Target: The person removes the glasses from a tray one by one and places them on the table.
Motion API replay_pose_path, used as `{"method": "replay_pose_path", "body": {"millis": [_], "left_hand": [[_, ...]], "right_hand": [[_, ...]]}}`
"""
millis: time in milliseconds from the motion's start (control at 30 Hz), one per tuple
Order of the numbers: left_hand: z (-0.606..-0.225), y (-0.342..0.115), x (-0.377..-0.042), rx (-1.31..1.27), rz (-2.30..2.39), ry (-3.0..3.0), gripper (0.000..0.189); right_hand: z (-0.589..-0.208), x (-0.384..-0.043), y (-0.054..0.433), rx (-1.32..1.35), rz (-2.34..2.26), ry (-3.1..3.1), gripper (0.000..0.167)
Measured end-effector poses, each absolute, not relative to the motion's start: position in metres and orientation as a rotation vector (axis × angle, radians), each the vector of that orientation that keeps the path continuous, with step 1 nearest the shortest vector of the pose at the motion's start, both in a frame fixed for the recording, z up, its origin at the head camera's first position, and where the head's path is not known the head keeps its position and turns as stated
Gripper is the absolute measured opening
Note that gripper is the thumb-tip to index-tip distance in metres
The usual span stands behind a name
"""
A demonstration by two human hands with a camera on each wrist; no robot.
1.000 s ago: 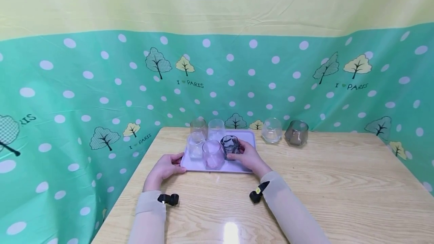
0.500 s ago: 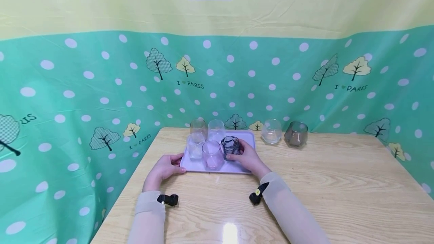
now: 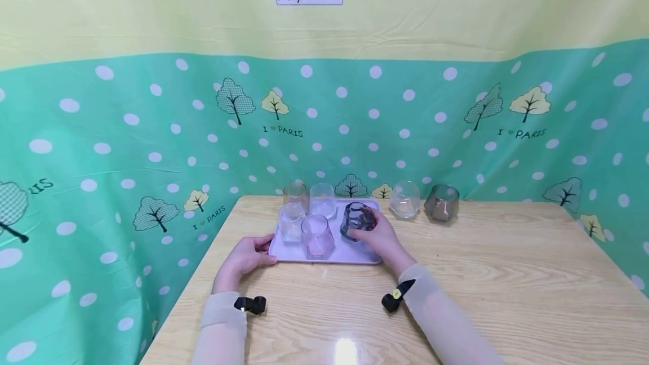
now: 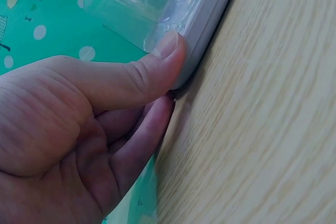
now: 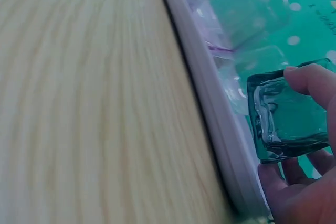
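Observation:
My left hand (image 3: 247,255) pinches the front left corner of a pale lilac tray (image 3: 345,256); in the left wrist view the thumb (image 4: 152,72) lies over the rim. Smoky dark glass (image 3: 355,221) is in my right hand (image 3: 383,239), over the right half of the tray. The right wrist view shows the thumb and fingers round the glass (image 5: 283,116), its thick base apart from the tray rim. On the left half of the tray stand a pinkish glass (image 3: 318,239), two clear glasses (image 3: 292,224) and an amber-tinted glass (image 3: 296,193).
To the right of the tray, at the table's back edge, stand a clear faceted glass (image 3: 404,200) and a brownish-grey one (image 3: 442,204). A patterned green curtain (image 3: 324,123) hangs behind the wooden table (image 3: 507,275).
My right hand has moved a little to the right with the dark glass, away from the pinkish glass. The left hand has kept its hold on the tray corner.

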State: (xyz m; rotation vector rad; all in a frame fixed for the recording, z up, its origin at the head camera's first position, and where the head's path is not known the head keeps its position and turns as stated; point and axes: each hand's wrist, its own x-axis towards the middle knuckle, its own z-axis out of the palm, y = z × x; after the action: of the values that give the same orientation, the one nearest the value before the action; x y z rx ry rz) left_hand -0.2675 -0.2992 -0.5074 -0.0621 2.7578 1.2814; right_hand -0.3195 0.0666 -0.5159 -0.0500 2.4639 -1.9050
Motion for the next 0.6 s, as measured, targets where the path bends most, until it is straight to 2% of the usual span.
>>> {"method": "replay_pose_path", "body": {"millis": [233, 600], "left_hand": [[-0.507, -0.303, -0.267, -0.060, 1.264, 2.758, 0.081], [-0.509, -0.301, -0.269, -0.053, 1.268, 2.750, 0.081]], "right_hand": [[-0.508, -0.309, 0.110, -0.056, -2.010, 2.339, 0.097], [-0.507, -0.286, 0.187, -0.077, -1.920, 2.459, 0.097]]}}
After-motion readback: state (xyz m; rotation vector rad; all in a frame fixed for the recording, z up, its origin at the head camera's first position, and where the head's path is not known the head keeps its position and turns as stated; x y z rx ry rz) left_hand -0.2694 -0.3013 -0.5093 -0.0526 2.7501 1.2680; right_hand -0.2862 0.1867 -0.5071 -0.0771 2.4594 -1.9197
